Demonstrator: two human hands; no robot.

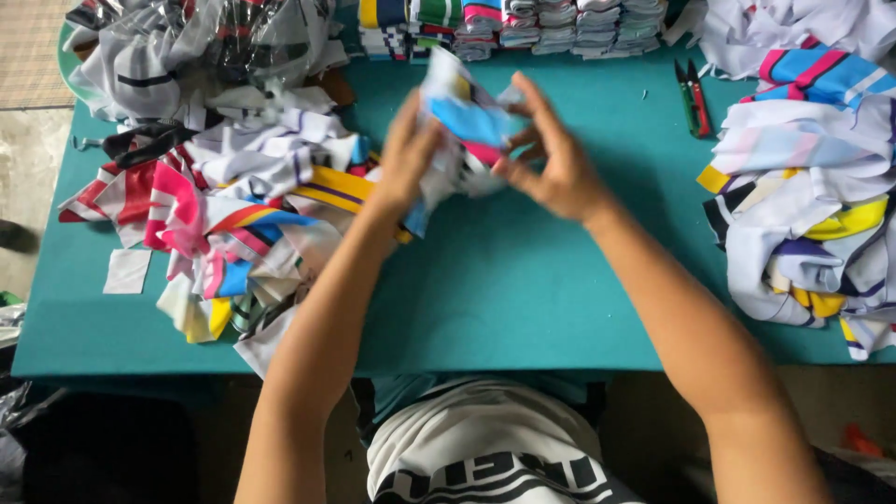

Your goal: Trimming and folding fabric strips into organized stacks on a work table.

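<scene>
Teal cloth covers table (523,280). Both hands raised above table middle, sharing one crumpled fabric piece (467,126), white with blue and pink patches. Left hand (406,154) fingers closed on piece's left side. Right hand (551,159) pinches right side, thumb and fingertips curled onto it. Loose heap of striped fabric scraps (233,215) left of hands, on table. Second heap (812,205) at right edge. Folded stacks (523,23) in row along far edge. Clippers (693,98), red and green, lie near right heap. Clear plastic bags (187,47) far left.
</scene>
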